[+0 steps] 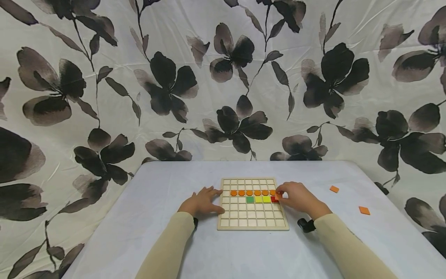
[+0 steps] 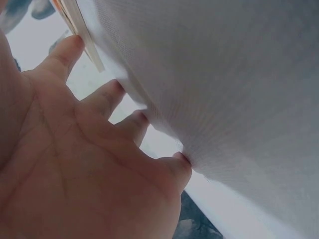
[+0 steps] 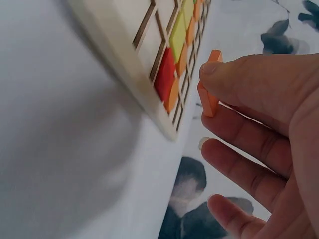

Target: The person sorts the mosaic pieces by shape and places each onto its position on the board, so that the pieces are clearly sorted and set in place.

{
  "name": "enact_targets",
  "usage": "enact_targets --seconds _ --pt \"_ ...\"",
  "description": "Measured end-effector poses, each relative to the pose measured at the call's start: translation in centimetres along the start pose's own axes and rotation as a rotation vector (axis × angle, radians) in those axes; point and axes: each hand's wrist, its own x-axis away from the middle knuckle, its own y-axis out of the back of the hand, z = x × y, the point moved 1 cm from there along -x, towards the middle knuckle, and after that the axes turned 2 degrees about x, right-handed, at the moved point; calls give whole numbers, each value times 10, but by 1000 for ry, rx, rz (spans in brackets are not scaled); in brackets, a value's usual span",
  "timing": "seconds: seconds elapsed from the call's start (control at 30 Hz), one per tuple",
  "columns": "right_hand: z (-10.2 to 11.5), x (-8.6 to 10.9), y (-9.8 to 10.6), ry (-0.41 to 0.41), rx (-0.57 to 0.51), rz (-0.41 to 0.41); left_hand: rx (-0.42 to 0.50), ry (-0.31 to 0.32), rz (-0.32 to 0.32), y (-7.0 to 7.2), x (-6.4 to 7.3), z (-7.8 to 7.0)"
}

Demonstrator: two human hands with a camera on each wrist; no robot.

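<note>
A pale wooden grid board (image 1: 253,227) lies on the white table. One row holds several round orange pieces (image 1: 249,193). Below it sit a green square (image 1: 250,199), two yellow squares (image 1: 262,199) and a red square (image 1: 273,199), which is partly covered. My right hand (image 1: 299,197) pinches an orange square tile (image 3: 211,84) between thumb and index finger, just above the board's right edge. At the board's left edge, my left hand (image 1: 201,202) is spread, its thumb and index finger touching the frame. Its other fingertips (image 2: 115,87) rest on the table.
Two loose orange square tiles (image 1: 334,189) (image 1: 364,210) lie on the table to the right of the right hand. A floral curtain (image 1: 230,85) hangs behind the white table (image 1: 167,178). Each wrist wears a dark strap.
</note>
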Motion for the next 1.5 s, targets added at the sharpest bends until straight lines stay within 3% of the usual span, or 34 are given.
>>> enact_targets --seconds 0.93,1.5 --pt "57 -40 -27 166 -37 -101 17 7 0 -2 -2 3" --pt "81 -53 -39 187 -45 -61 19 -4 11 0 -1 3"
